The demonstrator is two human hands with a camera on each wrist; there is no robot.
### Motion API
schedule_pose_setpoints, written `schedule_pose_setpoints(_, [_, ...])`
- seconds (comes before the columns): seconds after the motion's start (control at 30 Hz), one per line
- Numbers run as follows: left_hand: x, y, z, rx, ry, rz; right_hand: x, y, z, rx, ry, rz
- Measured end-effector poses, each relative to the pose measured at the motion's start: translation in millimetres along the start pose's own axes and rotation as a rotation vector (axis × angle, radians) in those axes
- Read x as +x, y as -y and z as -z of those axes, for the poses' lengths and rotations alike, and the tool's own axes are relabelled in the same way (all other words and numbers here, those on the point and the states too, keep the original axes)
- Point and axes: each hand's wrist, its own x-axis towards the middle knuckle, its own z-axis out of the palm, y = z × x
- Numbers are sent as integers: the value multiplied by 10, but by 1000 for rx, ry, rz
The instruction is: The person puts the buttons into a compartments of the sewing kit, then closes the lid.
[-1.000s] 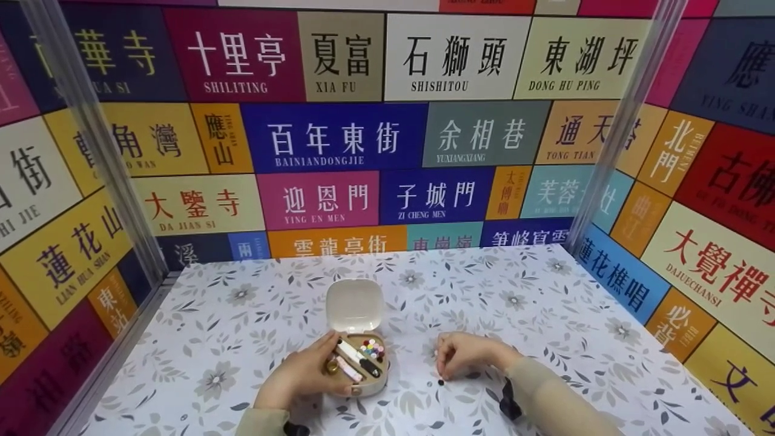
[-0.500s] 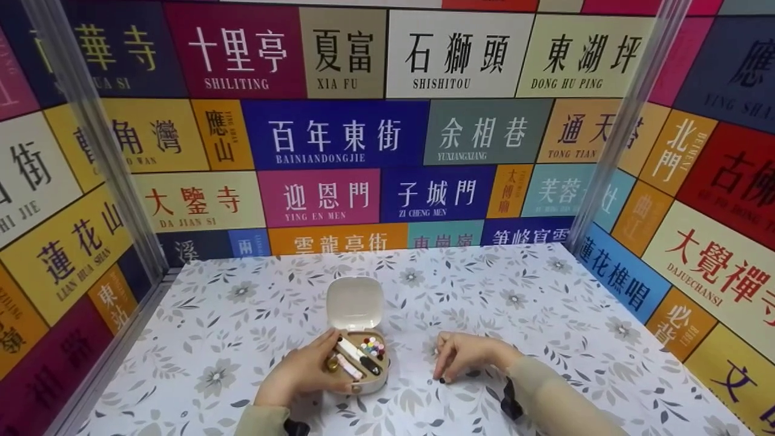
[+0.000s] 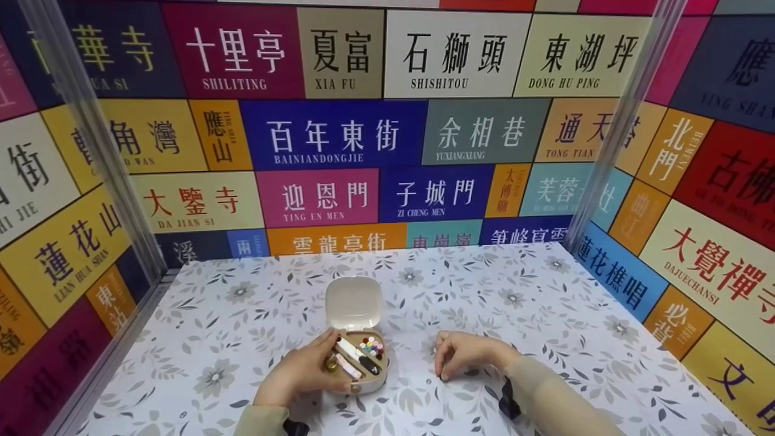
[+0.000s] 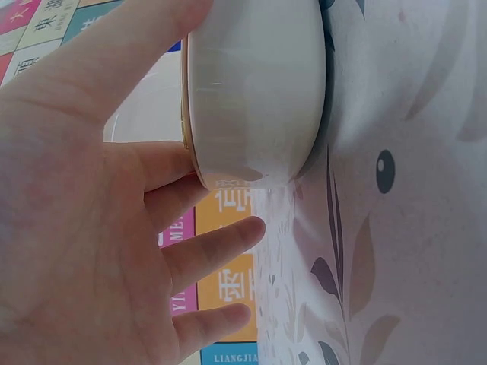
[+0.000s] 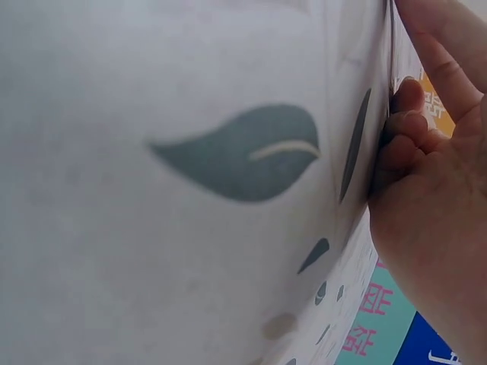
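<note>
A small white case (image 3: 370,386) stands on the table with its rounded lid (image 3: 354,301) raised. My left hand (image 3: 304,370) grips its left side, thumb at the front and a finger at the back; in the left wrist view the other fingers spread free under the case wall (image 4: 259,91). Inside lie a white-and-black stick (image 3: 357,354), a pinkish patterned tube (image 3: 347,367) and several colourful round bits (image 3: 372,347). To the right, my right hand (image 3: 466,354) rests at the tabletop, thumb and index fingertip closed over a small black piece (image 3: 445,379), mostly hidden. The right wrist view shows other fingers curled.
A white cloth (image 3: 242,327) with grey leaves and flowers covers the table. Walls of coloured sign panels (image 3: 339,136) stand behind and at both sides, with clear corner strips (image 3: 611,145). The printed leaf marks resemble small dark objects.
My right index finger reached down to the black piece; now thumb and finger come together over it, and less of it shows. The left hand and case have stayed put.
</note>
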Motion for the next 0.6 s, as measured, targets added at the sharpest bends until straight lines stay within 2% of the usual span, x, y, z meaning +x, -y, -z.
schedule_pose_setpoints(0.17, [-10,-1,10,16,-17,-6,16,-14,1,38,-26,20])
schedule_pose_setpoints(0.4, [-18,0,-3,-34,-15,15,9,-34,39,68,-45,12])
schedule_pose_setpoints(0.6, [-14,3,5,-55,2,23,48,-17,89,62,-89,-48])
